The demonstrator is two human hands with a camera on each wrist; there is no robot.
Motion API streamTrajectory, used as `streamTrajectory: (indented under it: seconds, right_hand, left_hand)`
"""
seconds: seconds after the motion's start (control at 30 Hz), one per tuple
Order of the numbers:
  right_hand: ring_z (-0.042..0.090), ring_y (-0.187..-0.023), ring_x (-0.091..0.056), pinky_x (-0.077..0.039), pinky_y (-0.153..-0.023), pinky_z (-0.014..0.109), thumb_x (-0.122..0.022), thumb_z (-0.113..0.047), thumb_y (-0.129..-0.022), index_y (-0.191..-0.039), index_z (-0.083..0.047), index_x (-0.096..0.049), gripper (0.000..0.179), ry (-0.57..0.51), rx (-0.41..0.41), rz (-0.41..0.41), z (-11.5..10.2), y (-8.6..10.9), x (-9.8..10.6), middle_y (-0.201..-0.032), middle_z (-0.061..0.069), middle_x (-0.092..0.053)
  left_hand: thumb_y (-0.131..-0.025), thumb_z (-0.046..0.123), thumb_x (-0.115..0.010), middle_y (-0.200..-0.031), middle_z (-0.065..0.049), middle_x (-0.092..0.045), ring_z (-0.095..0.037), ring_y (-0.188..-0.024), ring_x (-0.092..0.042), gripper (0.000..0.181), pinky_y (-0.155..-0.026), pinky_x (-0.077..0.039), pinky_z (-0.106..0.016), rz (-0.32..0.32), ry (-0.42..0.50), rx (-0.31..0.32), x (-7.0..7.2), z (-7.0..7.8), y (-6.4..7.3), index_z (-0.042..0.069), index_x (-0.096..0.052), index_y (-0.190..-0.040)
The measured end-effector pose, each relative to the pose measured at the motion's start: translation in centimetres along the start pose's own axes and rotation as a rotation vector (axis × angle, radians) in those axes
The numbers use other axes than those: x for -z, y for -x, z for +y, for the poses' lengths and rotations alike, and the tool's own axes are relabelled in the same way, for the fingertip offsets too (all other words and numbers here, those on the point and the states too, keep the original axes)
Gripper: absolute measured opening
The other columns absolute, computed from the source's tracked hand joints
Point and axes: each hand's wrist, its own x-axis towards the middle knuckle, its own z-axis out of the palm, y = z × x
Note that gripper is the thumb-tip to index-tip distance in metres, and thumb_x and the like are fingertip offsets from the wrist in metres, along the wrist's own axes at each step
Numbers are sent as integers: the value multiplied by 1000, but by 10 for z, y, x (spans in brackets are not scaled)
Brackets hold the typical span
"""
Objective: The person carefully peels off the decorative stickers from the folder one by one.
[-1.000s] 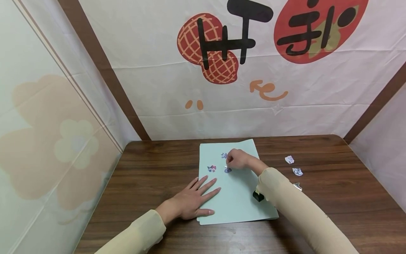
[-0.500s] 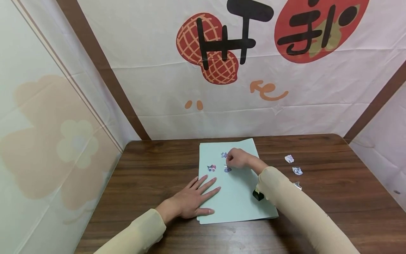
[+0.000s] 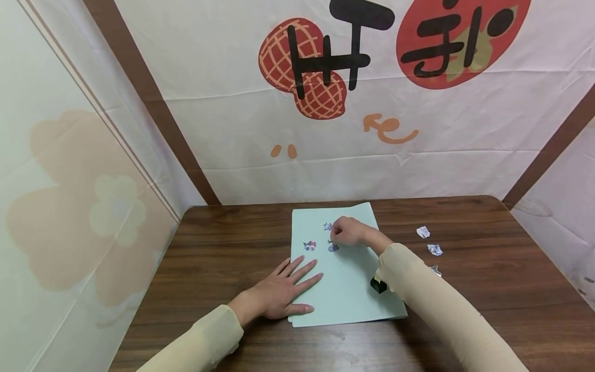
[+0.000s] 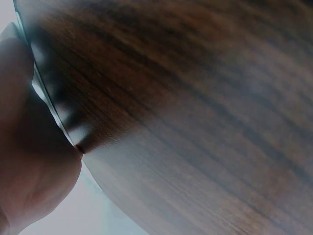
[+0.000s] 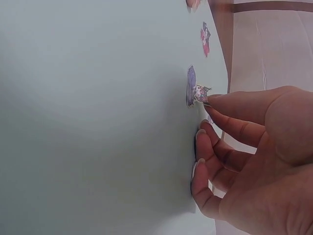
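Pale green paper (image 3: 352,305): lying on the dark wood surface (image 3: 228,243), more than one sheet from what I can see, since the edges don't quite line up.
Left hand (image 3: 281,295): flat and spread wide over the paper's left edge, fingers and thumb straight out onto it, heel of the hand off the paper. Not gripping anything.
Right hand (image 3: 347,231): over the far half of the paper, thumb and index finger closed in a tight pinch on a tiny bit of sticker, other fingers curled in close to the paper.
Purple sticker (image 3: 333,248): on the far half of the paper, right at that pinch. Can't tell if the pinched bit is part of it or a separate piece.
Pink-and-purple sticker (image 3: 309,246): on the paper's left side, just beyond the left fingertips.
Far purple sticker (image 3: 327,226): nearer the paper's far edge, right beside the right hand.
Crumpled scraps (image 3: 435,249): three whitish bits off the paper's right side, the nearest partly hidden by the right sleeve (image 3: 418,284).
Printed cloth (image 3: 241,134): hanging behind the paper, red peanut and chunky black lettering on it.
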Motion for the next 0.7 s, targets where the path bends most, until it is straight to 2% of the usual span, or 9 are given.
streamTrajectory:
  seconds: [0.7]
  right_hand:
    - [15, -73, -49, -40, -66, 29, -59, -9, -99, -94, -5, -70, 13, -53, 12, -19, 7, -3, 7, -81, 0, -58]
  left_hand:
    - [-102, 72, -28, -174, 0, 1, -33, -158, 1, 75, -124, -9, -58, -6, 9, 4, 1, -4, -7, 34, -12, -166]
